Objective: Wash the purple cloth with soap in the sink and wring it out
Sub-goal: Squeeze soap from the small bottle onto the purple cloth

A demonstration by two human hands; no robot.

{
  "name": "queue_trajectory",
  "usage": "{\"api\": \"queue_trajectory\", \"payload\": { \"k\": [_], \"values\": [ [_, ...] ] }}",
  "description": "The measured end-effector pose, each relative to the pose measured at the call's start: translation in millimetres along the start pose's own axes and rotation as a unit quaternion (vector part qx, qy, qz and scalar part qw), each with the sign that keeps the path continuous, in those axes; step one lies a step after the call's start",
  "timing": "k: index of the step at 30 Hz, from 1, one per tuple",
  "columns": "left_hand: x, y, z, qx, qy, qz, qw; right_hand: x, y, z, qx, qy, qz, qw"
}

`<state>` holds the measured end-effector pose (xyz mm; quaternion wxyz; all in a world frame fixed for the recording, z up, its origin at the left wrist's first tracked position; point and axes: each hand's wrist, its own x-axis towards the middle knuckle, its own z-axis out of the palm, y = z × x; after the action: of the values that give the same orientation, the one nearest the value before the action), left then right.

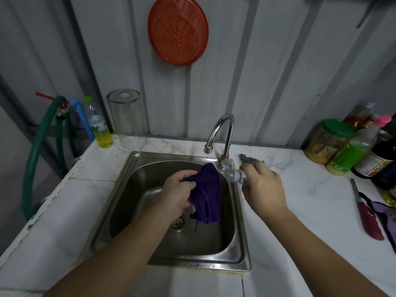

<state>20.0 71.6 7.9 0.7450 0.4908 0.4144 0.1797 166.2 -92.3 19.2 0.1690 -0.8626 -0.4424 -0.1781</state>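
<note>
Gripping the bunched purple terry cloth [206, 195] in curled fingers, the left hand [179, 192] holds it over the basin of the square stainless-steel sink [137, 168], the cloth hanging in soft, ribbed folds above the round slotted drain [177, 222] with a loose thread trailing down. The right hand [264, 187] reaches to the sink's right rim, its fingers closed round the small grey plastic tap handle [234, 176] at the foot of the curved chrome faucet [220, 133]. Just behind those fingers, a crumpled grey wire scourer [249, 159] lies on the white marbled countertop [310, 211].

At the countertop's back left corner stands a clear plastic bottle of yellow liquid [99, 127] beside a tall upturned glass jar [126, 118]. A green rubber hose [34, 151] loops off the left edge. Along the back right edge crowd a green-lidded jar [325, 142], a pink-capped squeeze bottle [353, 146] and a dark glass bottle [379, 159]. A long red lighter [366, 213] lies near the right edge. A round orange plastic sieve [177, 31] hangs on the corrugated metal wall [278, 61].
</note>
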Motion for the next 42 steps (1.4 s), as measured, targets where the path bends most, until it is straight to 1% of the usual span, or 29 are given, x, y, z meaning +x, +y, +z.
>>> {"api": "queue_trajectory", "payload": {
  "k": [2,5,8,11,13,19,28,36,42],
  "values": [
    [-2.6,1.1,0.8,-0.005,0.001,-0.002,1.000,12.7,-5.9,-6.2,-0.042,0.007,-0.027,0.999],
    [-5.6,2.6,1.4,-0.006,-0.002,-0.008,1.000,23.6,-10.1,-13.6,-0.077,0.007,-0.060,0.995],
    [-7.0,3.6,1.0,-0.016,-0.005,-0.011,1.000,26.9,-6.8,-18.4,-0.105,0.019,-0.114,0.988],
    [-8.2,3.8,-0.8,-0.015,-0.005,-0.011,1.000,26.9,-5.2,-22.5,-0.109,0.039,-0.161,0.980],
    [-8.6,3.9,-1.7,-0.016,-0.006,-0.011,1.000,26.8,-5.6,-23.5,-0.099,0.061,-0.174,0.978],
    [-8.5,4.5,-0.7,-0.029,-0.005,-0.020,0.999,27.4,-13.1,-30.2,-0.071,0.094,-0.237,0.964],
    [-8.0,2.0,-1.3,-0.038,-0.003,-0.021,0.999,27.9,-20.8,-38.7,-0.051,0.123,-0.221,0.966],
    [-12.2,4.3,-2.4,-0.042,-0.002,-0.021,0.999,27.5,-23.6,-41.7,-0.058,0.115,-0.218,0.967],
    [-17.1,7.2,-2.8,-0.036,-0.006,-0.019,0.999,27.7,-26.6,-46.4,-0.058,0.127,-0.222,0.965]
  ]
}}
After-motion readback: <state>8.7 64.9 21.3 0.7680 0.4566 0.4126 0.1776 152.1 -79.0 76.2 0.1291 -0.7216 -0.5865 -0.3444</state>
